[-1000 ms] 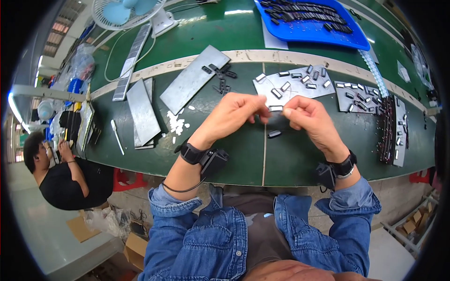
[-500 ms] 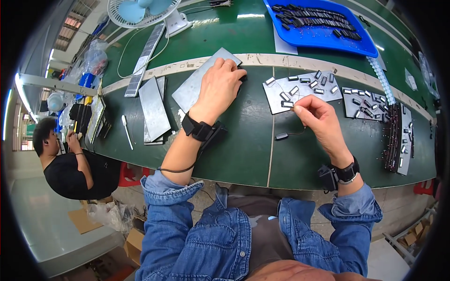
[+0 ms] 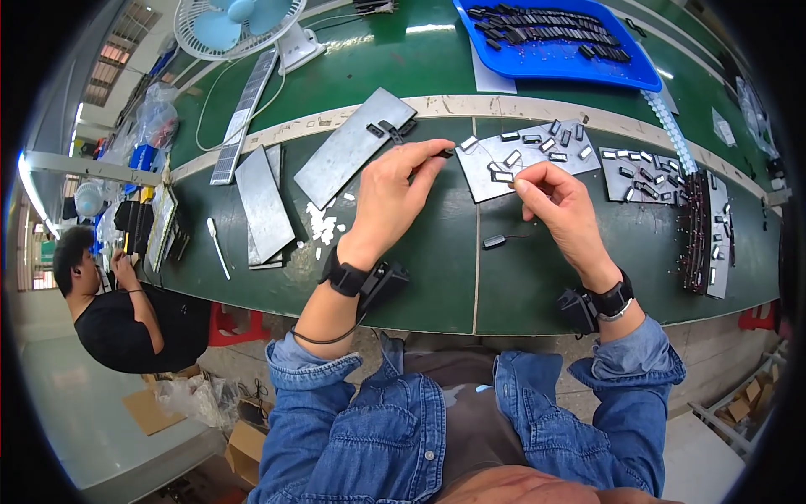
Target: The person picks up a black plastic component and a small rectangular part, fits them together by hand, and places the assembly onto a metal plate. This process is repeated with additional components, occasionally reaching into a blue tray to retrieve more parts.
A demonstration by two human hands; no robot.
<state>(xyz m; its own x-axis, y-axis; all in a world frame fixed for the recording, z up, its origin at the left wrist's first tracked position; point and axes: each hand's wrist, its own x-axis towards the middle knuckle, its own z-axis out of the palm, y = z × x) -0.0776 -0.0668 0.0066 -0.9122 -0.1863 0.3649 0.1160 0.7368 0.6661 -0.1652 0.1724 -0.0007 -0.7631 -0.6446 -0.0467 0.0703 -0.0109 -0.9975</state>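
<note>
Your left hand (image 3: pixel 395 189) has come back from the flat grey metal plate (image 3: pixel 353 144) at eleven o'clock, where it was reaching half a second ago. It now sits just left of centre with a small black rectangular part (image 3: pixel 446 153) pinched between thumb and forefinger, the tips closed tightly on it. Your right hand (image 3: pixel 561 204) has hardly shifted; thumb and forefinger are drawn together in a narrow pinch, but whether they hold anything cannot be told from this view.

The two hands are near each other again, above the green work surface (image 3: pixel 420 277), as they were a second ago. By that reading, one pick is complete and a fresh part has been brought to the working spot.

Between and beyond the hands, at twelve o'clock, lies a light grey sheet (image 3: pixel 487 172) carrying loose black parts. A single small black component with a thin lead (image 3: pixel 494 241) lies on the surface at five o'clock from the left hand, touched by neither. A blue plastic tray (image 3: pixel 537 59) of black parts stands at one o'clock, well apart. A white desk fan (image 3: pixel 239 25) stands at eleven o'clock. Another person in a black shirt (image 3: pixel 117 311) sits at nine o'clock.
</note>
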